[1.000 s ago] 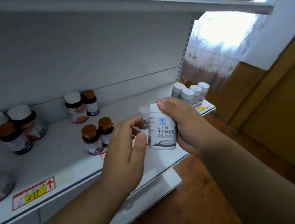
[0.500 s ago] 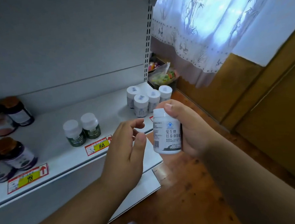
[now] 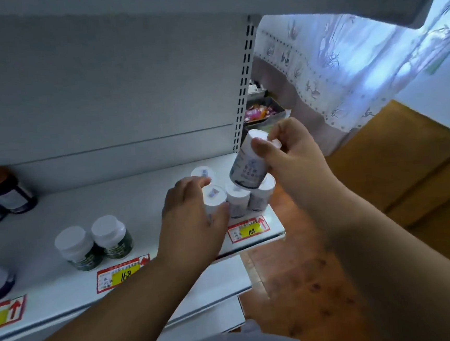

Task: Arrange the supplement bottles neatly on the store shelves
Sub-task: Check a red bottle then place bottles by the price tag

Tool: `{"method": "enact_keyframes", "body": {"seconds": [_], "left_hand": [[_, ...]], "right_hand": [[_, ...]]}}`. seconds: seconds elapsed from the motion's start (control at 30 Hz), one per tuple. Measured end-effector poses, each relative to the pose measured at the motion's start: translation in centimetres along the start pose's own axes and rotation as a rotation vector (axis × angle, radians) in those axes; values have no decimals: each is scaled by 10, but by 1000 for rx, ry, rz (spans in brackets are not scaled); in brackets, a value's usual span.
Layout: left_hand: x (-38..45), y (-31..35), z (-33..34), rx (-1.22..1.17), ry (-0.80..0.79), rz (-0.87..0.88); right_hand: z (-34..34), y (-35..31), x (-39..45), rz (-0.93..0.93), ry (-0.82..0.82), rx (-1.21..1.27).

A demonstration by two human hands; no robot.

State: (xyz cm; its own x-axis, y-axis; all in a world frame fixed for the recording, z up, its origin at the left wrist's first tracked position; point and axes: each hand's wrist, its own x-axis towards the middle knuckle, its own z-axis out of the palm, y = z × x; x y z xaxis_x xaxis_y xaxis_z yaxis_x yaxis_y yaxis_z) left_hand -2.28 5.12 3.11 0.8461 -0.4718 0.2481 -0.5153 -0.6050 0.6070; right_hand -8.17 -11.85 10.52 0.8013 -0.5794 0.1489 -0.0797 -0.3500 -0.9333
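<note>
**White bottle held tilted above the cluster at the shelf's right end**

The right hand (image 3: pixel 285 162) holds a white supplement bottle (image 3: pixel 249 165) by its upper part, thumb across the front near the cap and fingers curled behind; its grip is closed round the bottle. The bottle tilts, cap up and away from the person, its base just above the group of white bottles (image 3: pixel 238 199) standing at the right end of the shelf (image 3: pixel 139 194).

The left hand (image 3: pixel 192 214) reaches into that group from the left. Its thumb and fingers curl round the front left bottle (image 3: pixel 215 197), a narrow grip with the cap showing between them. Another white cap (image 3: pixel 203 173) shows just behind the fingers.

Further left on the shelf, two green-labelled bottles (image 3: pixel 94 243) with white caps stand side by side near the front edge, well apart from the white group. Dark bottles (image 3: pixel 8 193) stand at the far left by the back panel. Price tags reading 168 (image 3: pixel 122 274) and 108 (image 3: pixel 249 229) are stuck on the shelf's front lip. A patterned curtain (image 3: pixel 331 60) hangs beyond the shelf's right end, above a wooden floor (image 3: pixel 310 285).
</note>
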Motion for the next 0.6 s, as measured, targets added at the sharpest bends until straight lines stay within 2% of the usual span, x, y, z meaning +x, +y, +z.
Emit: {"method": "enact_keyframes", "body": {"seconds": [0.07, 0.2, 0.4, 0.6], "left_hand": [[13, 7, 10, 172, 1, -4], [35, 25, 34, 435, -134, -105], [50, 33, 62, 510, -193, -248], [45, 28, 72, 547, -192, -258]], "right_hand": [[2, 8, 36, -41, -51, -92], [11, 32, 89, -121, -237, -301], [23, 62, 119, -155, -491, -428], [28, 81, 122, -190, -724, -525]]}}
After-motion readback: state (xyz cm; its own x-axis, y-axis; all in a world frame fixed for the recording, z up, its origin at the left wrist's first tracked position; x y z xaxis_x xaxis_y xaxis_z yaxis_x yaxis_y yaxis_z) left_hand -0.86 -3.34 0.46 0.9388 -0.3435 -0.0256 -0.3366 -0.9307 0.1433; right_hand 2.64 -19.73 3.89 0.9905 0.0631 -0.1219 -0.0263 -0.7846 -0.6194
